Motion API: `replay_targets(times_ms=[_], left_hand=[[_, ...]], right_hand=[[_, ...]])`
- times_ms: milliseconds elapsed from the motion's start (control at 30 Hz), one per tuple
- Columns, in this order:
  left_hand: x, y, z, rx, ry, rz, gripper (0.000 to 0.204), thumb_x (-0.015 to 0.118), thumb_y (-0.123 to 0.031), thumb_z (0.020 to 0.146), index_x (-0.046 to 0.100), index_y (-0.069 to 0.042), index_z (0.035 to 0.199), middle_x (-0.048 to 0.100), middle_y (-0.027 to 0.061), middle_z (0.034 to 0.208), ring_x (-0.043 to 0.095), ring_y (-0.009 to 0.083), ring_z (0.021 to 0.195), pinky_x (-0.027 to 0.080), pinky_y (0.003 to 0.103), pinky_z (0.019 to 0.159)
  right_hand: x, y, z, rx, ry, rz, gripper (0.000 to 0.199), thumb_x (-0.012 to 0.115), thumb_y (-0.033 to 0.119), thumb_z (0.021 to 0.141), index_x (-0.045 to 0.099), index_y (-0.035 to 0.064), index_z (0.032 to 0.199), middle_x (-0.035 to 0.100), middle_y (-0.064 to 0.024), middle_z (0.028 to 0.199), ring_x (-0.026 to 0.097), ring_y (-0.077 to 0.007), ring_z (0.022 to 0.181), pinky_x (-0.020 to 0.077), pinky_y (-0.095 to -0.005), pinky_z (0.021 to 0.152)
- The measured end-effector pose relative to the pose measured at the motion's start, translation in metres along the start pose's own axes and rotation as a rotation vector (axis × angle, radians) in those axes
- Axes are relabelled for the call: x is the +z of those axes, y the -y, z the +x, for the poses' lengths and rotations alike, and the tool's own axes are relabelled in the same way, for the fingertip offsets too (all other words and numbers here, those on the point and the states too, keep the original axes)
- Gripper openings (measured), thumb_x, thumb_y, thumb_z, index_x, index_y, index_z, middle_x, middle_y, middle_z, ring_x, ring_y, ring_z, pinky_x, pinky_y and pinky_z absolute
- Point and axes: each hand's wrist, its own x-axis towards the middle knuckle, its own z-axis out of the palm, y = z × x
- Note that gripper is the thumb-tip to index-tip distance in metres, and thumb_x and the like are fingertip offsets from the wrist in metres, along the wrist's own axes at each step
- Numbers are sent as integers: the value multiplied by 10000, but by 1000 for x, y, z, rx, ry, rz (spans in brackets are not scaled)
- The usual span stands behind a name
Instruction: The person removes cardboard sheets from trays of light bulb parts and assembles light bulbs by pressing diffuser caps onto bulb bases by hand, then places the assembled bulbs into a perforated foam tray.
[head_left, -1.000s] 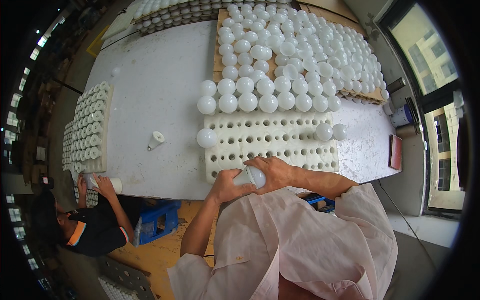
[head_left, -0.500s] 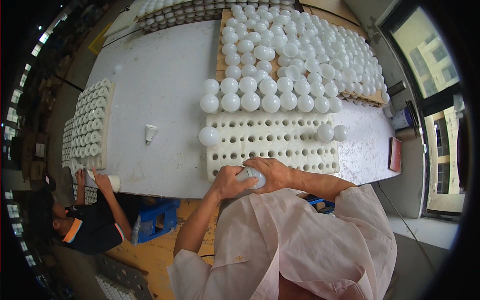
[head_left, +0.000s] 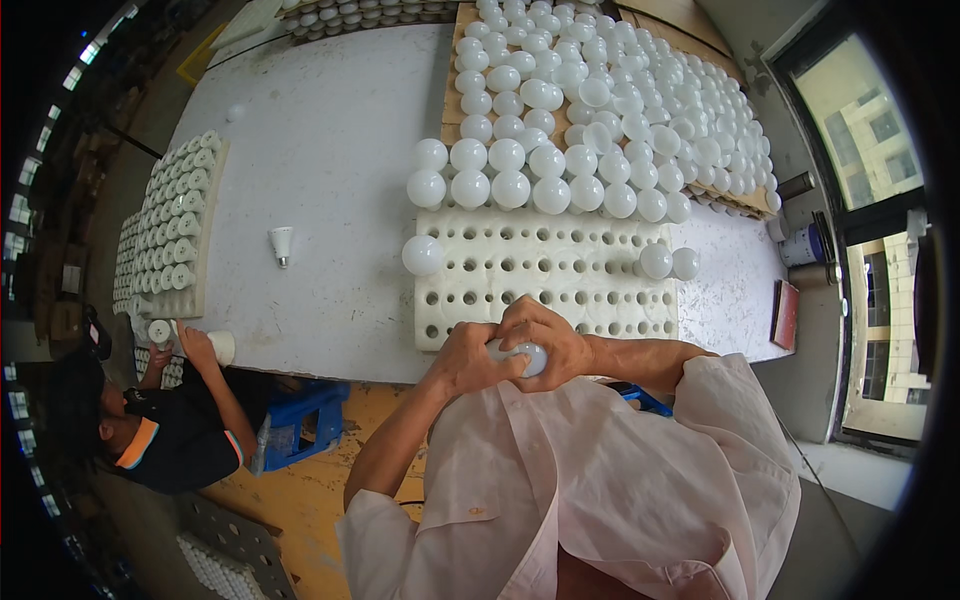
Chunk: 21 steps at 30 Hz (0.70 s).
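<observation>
Close to my chest, at the table's front edge, both hands grip one white light bulb. My left hand is wrapped round its left part, which the fingers mostly cover. Around the rounded white end my right hand is closed, with its fingers bent over the top. Just beyond my hands lies a white foam tray with rows of round holes. Bulbs fill its far rows; a single bulb stands at its left edge and two bulbs at its right.
Many white globes cover brown cardboard at the back right. A loose bulb lies on the white table. At the left a co-worker handles white parts beside a filled tray. A dark red booklet lies at the right edge.
My right-hand fingers have risen and curled further over the bulb, and my left hand has shifted slightly right. The co-worker now holds up a round white part. The whole view has shifted a little.
</observation>
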Motion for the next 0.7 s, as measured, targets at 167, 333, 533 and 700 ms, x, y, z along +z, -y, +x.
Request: replay_targets(times_ms=[167,333,533,700], left_hand=[[11,45,9,-58,78,-450,461,588,-403,806,633,50,880,631,97,678,611,140,540,444,248,425],[23,95,16,-206,215,-1124,666,404,-601,914,578,29,1041,640,102,782,644,194,535,425,233,342],[0,112,13,-322,148,-1159,760,294,-667,924,520,20,1158,656,130,914,679,212,654,482,242,414],[-36,144,-17,-269,-344,-695,407,630,-275,909,566,46,1150,677,124,946,682,181,807,502,237,533]], right_hand=[[6,-7,0,160,-13,-77,668,833,87,588,480,69,1156,538,-108,1014,545,-272,953,477,-379,803],[15,-18,-8,615,5,-15,757,853,160,627,413,63,1236,532,-127,1116,557,-269,1054,481,-391,890],[25,-42,2,990,-161,360,701,815,118,684,404,51,1248,530,-108,1163,568,-223,1037,489,-372,911],[22,-80,9,593,-196,-316,701,808,106,673,422,69,1257,483,-165,1184,544,-300,1084,481,-393,903]])
